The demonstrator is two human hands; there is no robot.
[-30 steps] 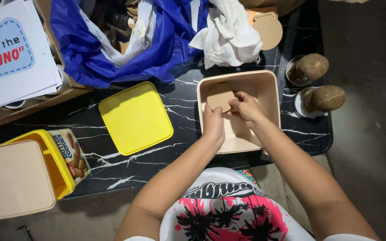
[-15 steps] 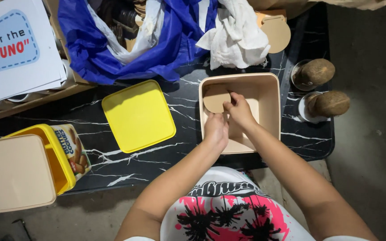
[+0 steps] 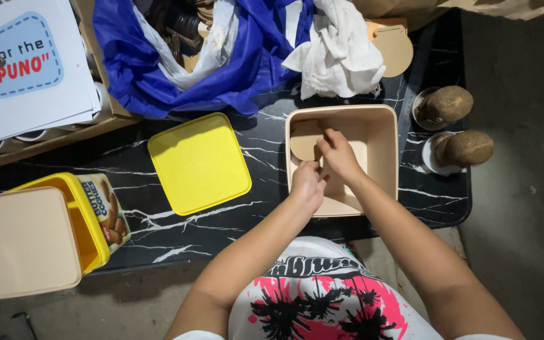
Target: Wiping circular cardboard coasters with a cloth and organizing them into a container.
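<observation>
Inside the beige box (image 3: 382,129), both hands' grips pinch a flat tan piece (image 3: 301,140).

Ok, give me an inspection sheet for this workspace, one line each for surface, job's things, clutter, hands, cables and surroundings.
Surface: black marbled table with white veins.
Job's things: open beige square container holding a flat tan piece.
Clutter: yellow square lid lying flat left of the container; yellow box with a cookie pack and a beige lid over it; blue and white cloth; white rag; two brown round things on small dishes; printed sheets.
Hands: left hand at the container's near-left edge; right hand inside it, fingers on the tan piece.
Cables: nothing seen.
Surroundings: grey concrete floor.
</observation>
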